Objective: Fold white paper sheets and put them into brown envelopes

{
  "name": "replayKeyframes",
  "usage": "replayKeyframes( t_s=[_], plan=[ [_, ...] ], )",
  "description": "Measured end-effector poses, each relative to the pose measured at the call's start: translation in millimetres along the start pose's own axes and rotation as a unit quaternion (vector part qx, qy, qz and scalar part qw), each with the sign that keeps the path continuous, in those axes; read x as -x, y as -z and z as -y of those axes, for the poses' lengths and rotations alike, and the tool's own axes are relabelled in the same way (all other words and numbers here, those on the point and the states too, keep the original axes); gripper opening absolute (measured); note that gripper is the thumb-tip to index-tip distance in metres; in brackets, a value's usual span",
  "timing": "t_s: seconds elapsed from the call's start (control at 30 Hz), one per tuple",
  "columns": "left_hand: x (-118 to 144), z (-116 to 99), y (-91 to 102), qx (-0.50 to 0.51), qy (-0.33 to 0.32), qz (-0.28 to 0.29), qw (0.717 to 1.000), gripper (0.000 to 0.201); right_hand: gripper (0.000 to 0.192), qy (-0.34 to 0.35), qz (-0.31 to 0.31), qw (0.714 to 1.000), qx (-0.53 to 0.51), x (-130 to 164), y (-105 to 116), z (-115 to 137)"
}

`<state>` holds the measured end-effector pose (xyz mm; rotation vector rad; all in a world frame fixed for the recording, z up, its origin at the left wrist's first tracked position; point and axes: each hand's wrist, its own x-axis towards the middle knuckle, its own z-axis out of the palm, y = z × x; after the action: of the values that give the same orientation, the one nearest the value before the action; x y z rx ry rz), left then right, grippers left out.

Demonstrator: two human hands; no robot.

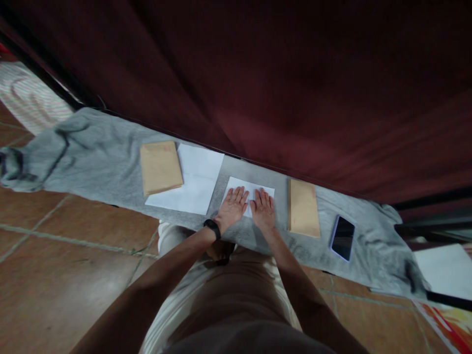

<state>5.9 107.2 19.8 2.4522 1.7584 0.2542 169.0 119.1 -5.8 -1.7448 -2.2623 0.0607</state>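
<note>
We see the left hand (231, 207) and right hand (263, 209) palm-down, fingers extended, pinching nothing, on a small white paper sheet (250, 187) upon grey cloth (114, 160), presumably steadying it between brown paper packets (305, 209).

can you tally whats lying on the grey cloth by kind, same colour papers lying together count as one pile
Brown paper piles: 2
White paper piles: 2
Phones: 1
Total: 5
</note>
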Motion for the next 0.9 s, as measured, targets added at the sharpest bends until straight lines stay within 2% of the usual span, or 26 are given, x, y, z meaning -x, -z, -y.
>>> replayKeyframes(
  t_s=[0.27, 0.4, 0.53, 0.63, 0.73, 0.8, 0.83, 0.9],
  plan=[
    [7, 0, 1.9, 0.03, 0.046, -0.031, 0.998, 0.054, 0.062, -0.033, -0.032, 0.999, 0.01, 12, 0, -23],
    [12, 6, -0.5, 0.05, 0.138, -0.066, 0.987, 0.057, 0.064, -0.047, -0.036, 0.998, 0.014, 20, 2, -34],
    [7, 18, 0.8, 0.135, 0.207, -0.116, 0.962, 0.059, 0.063, -0.051, -0.047, 0.998, 0.012, 24, 2, -36],
    [-1, 29, 4.5, 0.231, 0.255, -0.138, 0.929, 0.065, 0.063, -0.048, -0.057, 0.997, 0.008, 24, 2, -35],
    [-5, 37, 7.9, 0.36, 0.314, -0.158, 0.864, 0.065, 0.063, -0.046, -0.057, 0.997, 0.012, 25, 4, -34],
    [-4, 37, 9.9, 0.44, 0.336, -0.168, 0.815, 0.052, 0.062, -0.046, -0.055, 0.997, 0.011, 25, 6, -33],
    [-4, 37, 11.2, 0.468, 0.337, -0.169, 0.8, 0.043, 0.061, -0.046, -0.056, 0.997, 0.008, 25, 7, -33],
    [-2, 34, 16.0, 0.492, 0.327, -0.17, 0.788, 0.022, 0.058, -0.045, -0.058, 0.997, -0.003, 26, 8, -34]
  ],
)
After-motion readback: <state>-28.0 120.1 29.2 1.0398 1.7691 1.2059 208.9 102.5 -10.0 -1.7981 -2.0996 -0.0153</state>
